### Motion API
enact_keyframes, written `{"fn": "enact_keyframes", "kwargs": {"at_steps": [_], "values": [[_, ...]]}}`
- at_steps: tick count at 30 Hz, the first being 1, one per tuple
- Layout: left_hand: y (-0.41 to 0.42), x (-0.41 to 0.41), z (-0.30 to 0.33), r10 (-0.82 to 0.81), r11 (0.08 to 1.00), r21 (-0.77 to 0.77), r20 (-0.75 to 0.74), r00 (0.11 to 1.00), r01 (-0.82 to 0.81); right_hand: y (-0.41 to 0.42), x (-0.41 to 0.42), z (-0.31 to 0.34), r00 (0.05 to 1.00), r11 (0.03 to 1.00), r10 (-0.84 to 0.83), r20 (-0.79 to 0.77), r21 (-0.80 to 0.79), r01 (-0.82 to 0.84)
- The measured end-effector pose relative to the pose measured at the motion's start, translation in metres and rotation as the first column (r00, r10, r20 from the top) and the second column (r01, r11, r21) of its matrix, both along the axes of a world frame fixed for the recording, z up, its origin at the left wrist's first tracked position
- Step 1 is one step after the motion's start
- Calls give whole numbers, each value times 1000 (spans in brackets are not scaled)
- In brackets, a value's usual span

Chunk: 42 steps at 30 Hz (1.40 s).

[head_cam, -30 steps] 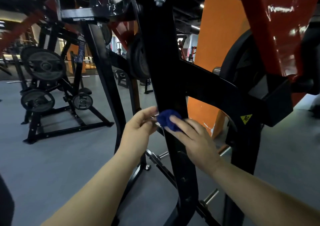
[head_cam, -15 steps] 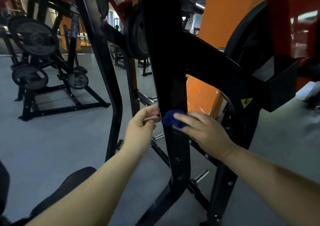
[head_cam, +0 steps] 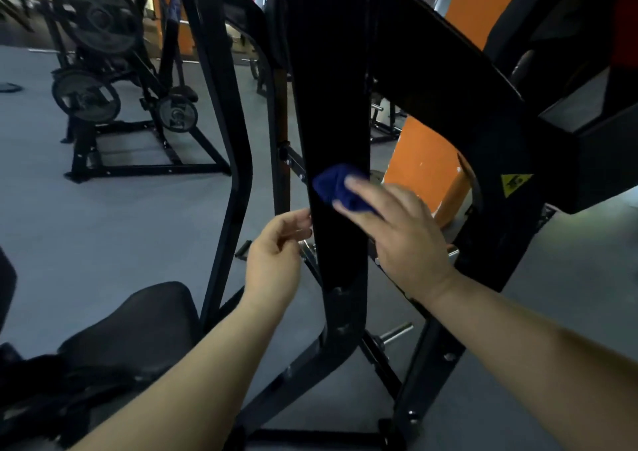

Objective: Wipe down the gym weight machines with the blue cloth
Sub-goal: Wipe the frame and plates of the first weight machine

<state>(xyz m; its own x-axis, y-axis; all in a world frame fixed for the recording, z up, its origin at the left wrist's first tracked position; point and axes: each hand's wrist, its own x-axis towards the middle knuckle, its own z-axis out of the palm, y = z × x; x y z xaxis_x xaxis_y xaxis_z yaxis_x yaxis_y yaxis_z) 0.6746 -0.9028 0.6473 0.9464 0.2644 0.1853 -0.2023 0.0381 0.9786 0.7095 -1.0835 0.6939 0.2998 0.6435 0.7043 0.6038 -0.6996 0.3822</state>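
A black upright post (head_cam: 333,112) of the weight machine stands straight in front of me. My right hand (head_cam: 400,229) presses a bunched blue cloth (head_cam: 336,185) against the post's front face, fingers laid over the cloth. My left hand (head_cam: 276,254) hovers at the post's left edge, below the cloth, with fingers loosely curled and fingertips near the metal. It holds nothing that I can see.
A black padded seat (head_cam: 138,326) sits at lower left. A curved black frame tube (head_cam: 238,160) rises left of the post. A plate rack with weight discs (head_cam: 100,19) stands at far left. An orange pillar (head_cam: 424,164) and a yellow warning sticker (head_cam: 514,183) lie right.
The view has tilted down, bringing the seat and machine base into sight. My right hand with the cloth has slid along the post, and my left hand now sits lower than the cloth.
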Motion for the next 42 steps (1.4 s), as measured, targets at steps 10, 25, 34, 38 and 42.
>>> {"fn": "enact_keyframes", "kwargs": {"at_steps": [10,25,34,38,42], "values": [[-20,-13,-8,94,994,56,72,993,-98,-26,9,-54,989,919,123,-85,-365,-146],[-9,-7,91,93,-82,826,564,821,-558,31,-19,34,784,622,431,-446,776,100],[-23,-4,51,105,-209,838,532,840,-504,25,-3,24,560,514,550,-619,780,357],[-22,0,46,109,-240,833,533,839,-498,50,-4,64,730,534,527,-434,838,113],[-23,1,42,128,-194,845,525,842,-498,24,-13,-23,735,565,473,-486,807,170]]}}
